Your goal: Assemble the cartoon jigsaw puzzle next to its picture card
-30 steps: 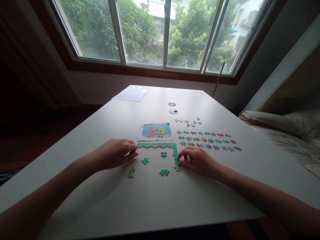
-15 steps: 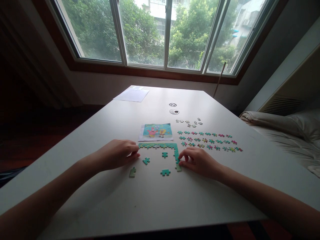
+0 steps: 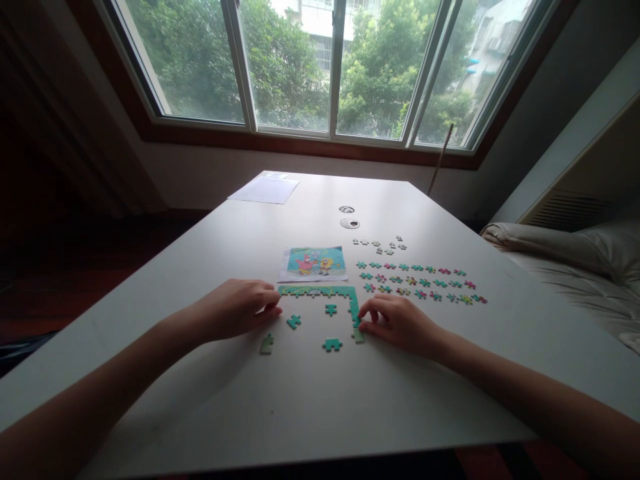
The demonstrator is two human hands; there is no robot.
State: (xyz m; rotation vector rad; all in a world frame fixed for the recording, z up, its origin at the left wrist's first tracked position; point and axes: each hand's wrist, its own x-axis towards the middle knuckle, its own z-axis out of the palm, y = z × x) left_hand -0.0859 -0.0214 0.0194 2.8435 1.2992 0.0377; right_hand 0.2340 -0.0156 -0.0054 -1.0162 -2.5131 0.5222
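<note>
A partly joined jigsaw puzzle border (image 3: pixel 320 291) lies on the table, a top row with a column running down its right side. My left hand (image 3: pixel 245 303) is curled at the row's left end, fingertips against the corner and thumb lower down. At the column's lower part, my right hand (image 3: pixel 393 320) has its bent index finger and thumb on the outer edge. Inside and below the border lie loose pieces: a small green piece (image 3: pixel 331 310), a tilted green piece (image 3: pixel 294 321), a wider green piece (image 3: pixel 332 345) and an olive edge piece (image 3: pixel 267 344).
Just beyond the border lies a cartoon picture sheet (image 3: pixel 317 262). Rows of coloured puzzle pieces (image 3: pixel 411 281) spread to the right, with several pale pieces (image 3: pixel 376 244) behind them. Farther back are two round table inserts (image 3: pixel 349 223) and a white paper (image 3: pixel 267 190).
Both hands keep their places at the border, and the pieces stay put. The whole view has shifted very slightly.
</note>
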